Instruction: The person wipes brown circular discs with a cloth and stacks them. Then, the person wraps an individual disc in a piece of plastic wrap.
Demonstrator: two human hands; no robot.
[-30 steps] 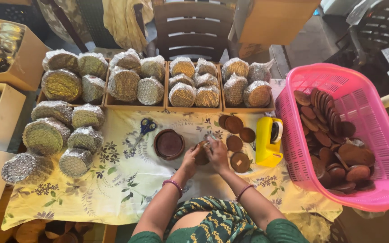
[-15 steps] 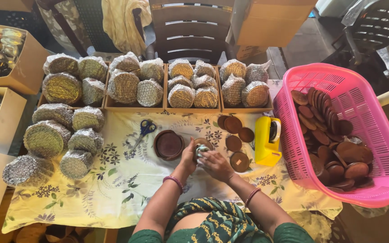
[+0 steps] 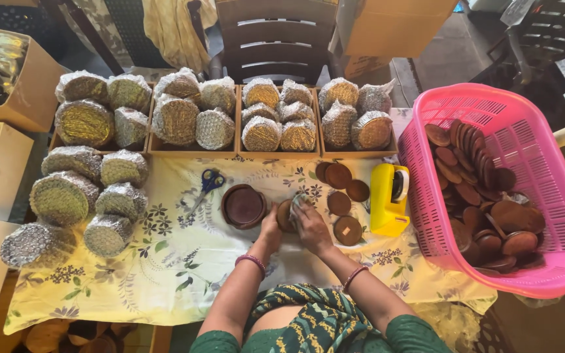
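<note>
While both hands meet at the middle of the floral cloth (image 3: 165, 261), the left hand (image 3: 271, 225) props a small round brown disc (image 3: 284, 214) on edge, fingers cupped behind it. The right hand (image 3: 312, 225) presses a scrap of clear bubble wrap (image 3: 299, 201) against the disc's front, fingers curled over the crinkly plastic. So both hands are closed on the same piece, which stands just right of the dark round bowl (image 3: 244, 205), a shallow, smooth-rimmed dish lying flat on the cloth.

Left of the bowl lie blue-handled scissors (image 3: 209, 181). Right of the hands, flat brown discs (image 3: 339, 175) sit loose on the cloth, some overlapping, matte and clay-like. Beyond them stands a yellow tape dispenser (image 3: 387, 199), blocky and glossy.

Further right, a pink plastic basket (image 3: 531, 131) with latticed walls holds many more brown discs, stacked on edge and heaped.

Along the cloth's far edge, shallow cardboard trays (image 3: 191, 152) carry round bundles (image 3: 261, 133) wrapped in silvery bubble wrap, their bumpy skins catching light. More such bundles (image 3: 64, 196) rest on the cloth's left end. A dark wooden slatted chair (image 3: 276, 39) stands behind the trays.
</note>
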